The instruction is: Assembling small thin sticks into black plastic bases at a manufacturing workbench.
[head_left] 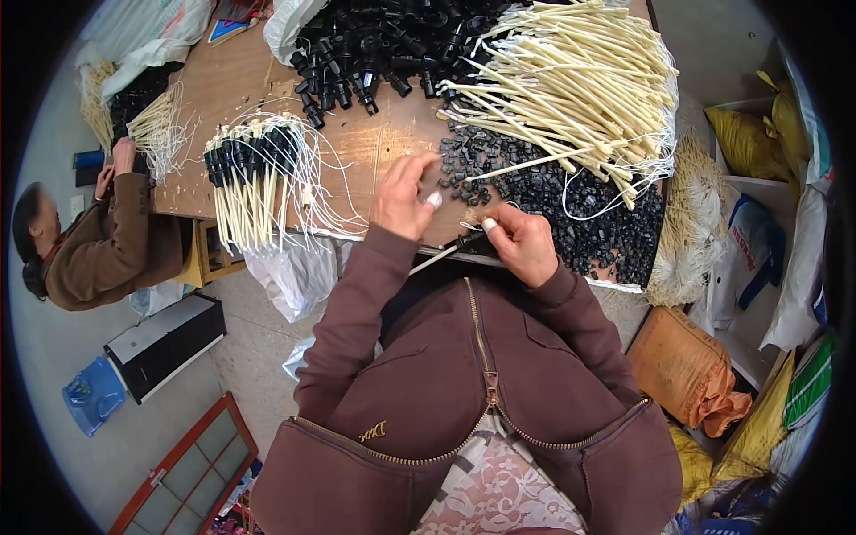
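My right hand (524, 246) is closed, thumb against fingers, at the table's near edge. It grips a black fitting (467, 239) with a cream tube (434, 259) sticking out to the lower left and thin white wire at its upper end. To the left of it, my left hand (403, 198) is raised over the table with thumb and fingers apart. Nothing shows between them. Its fingertips are nearest to the left rim of a spread of small black plastic pieces (571, 218), which also lies beyond and right of my right hand.
Cream tubes with white wires (571, 80) are heaped at the far right, black sockets (374, 45) at the far middle. A bundle of joined tubes and sockets (259, 178) lies left on the table (357, 147). Another person (107, 232) works farther left. Sacks (682, 366) stand on the right.
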The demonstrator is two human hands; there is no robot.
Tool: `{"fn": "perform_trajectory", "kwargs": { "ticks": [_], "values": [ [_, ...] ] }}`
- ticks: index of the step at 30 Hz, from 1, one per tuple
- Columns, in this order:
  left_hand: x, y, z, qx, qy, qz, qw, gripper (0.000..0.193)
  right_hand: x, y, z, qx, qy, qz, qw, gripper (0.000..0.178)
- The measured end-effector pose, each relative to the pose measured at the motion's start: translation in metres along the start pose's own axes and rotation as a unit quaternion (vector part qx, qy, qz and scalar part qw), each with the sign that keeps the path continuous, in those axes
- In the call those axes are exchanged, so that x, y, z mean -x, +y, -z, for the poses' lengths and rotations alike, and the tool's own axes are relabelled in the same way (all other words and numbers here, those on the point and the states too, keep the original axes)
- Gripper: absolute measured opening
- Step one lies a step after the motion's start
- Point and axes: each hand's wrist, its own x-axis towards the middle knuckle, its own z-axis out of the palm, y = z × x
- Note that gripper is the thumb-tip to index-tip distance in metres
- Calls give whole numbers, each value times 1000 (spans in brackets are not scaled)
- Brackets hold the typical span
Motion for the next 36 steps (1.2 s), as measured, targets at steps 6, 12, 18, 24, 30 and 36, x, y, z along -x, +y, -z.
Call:
{"fn": "perform_trajectory", "kwargs": {
  "ticks": [6, 12, 18, 24, 30, 36],
  "values": [
    [22, 18, 0, 19, -89, -104, 990, 44, -2, -2, -2, -18, -1, 4, 1000, 13],
    [27, 16, -8, 150, -47, -78, 984, 18, 1, -4, -3, -92, -20, 36, 995, 13],
    [20, 4, -15, 101, 9, -153, 983, 23, 1, -8, 3, -25, -47, 23, 998, 17],
    [-15, -18, -11, -44, 27, -138, 989, 37, -10, -9, 15, -167, 8, -64, 984, 14],
    [-8, -9, -40, 164, 62, -181, 968, 21, -19, 32, 13, -203, 8, -64, 977, 9],
    [24, 34, -26, 68, 169, -218, 959, 18, -38, 6, -20, -317, -92, 33, 943, 19]
  ]
}}
